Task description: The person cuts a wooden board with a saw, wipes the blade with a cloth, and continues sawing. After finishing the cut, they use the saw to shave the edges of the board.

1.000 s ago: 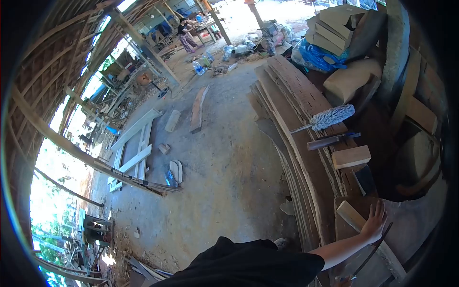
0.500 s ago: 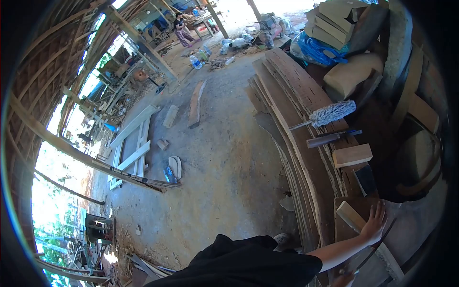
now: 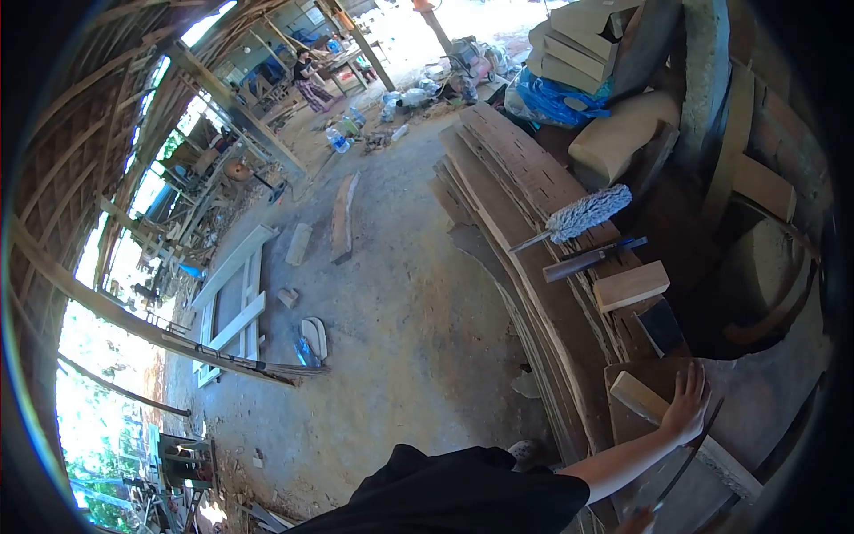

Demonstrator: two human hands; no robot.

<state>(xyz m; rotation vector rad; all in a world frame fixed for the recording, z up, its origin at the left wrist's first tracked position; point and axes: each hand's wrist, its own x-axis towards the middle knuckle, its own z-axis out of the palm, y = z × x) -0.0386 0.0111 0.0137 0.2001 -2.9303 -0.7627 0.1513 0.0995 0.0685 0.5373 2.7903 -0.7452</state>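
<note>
My left hand (image 3: 687,411) lies with its fingers stretched out across a pale wooden bar (image 3: 731,469), on a broad brown board (image 3: 627,423). Close beside that hand, a thin dark blade (image 3: 692,463), which looks like a saw seen nearly edge-on, slants over the bar. At the bottom edge my right hand (image 3: 636,521) is partly cut off and blurred, closed at the blade's lower end; the handle is mostly hidden. Beyond the board are a short wood block (image 3: 632,286), a dark flat piece (image 3: 660,327) and a tool with a long flat handle (image 3: 581,263).
Stacked long planks (image 3: 525,267) run alongside, with a grey fluffy duster (image 3: 589,214) on top. Behind them are a blue plastic bag (image 3: 556,100) and cut wood pieces (image 3: 574,55). A white wooden frame (image 3: 233,289) lies on the floor. Another person (image 3: 311,84) is far back.
The whole view has shifted, so most things appear farther left. My left hand stays on the wooden bar, and the blade remains close beside it at nearly the same slant.
</note>
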